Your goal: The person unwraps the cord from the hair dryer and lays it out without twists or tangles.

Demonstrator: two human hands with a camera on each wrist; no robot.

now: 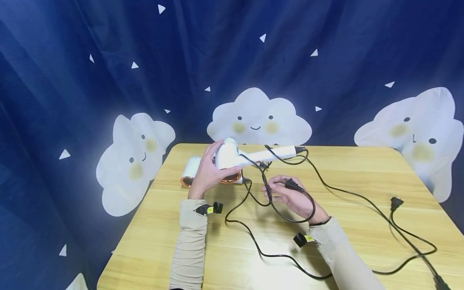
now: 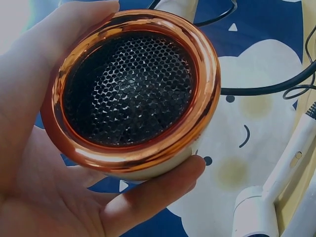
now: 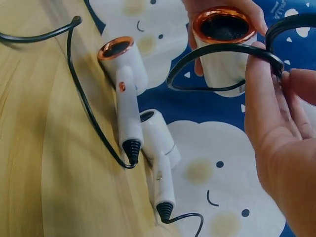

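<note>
My left hand grips a white hair dryer by its head, above the table, with the handle reaching right. In the left wrist view its copper-coloured rim surrounds a dark mesh grille, with thumb and fingers around the head. My right hand pinches a black power cord between thumb and fingers, right of the dryer. The cord loops over the hand, and its black plug hangs over the palm. Part of the cord is hidden behind the fingers.
Two more white hair dryers lie on the wooden table: one with a copper rim, another beside it. Their black cords trail across the tabletop. A loose plug lies at the right. A dark blue cloud-patterned curtain hangs behind.
</note>
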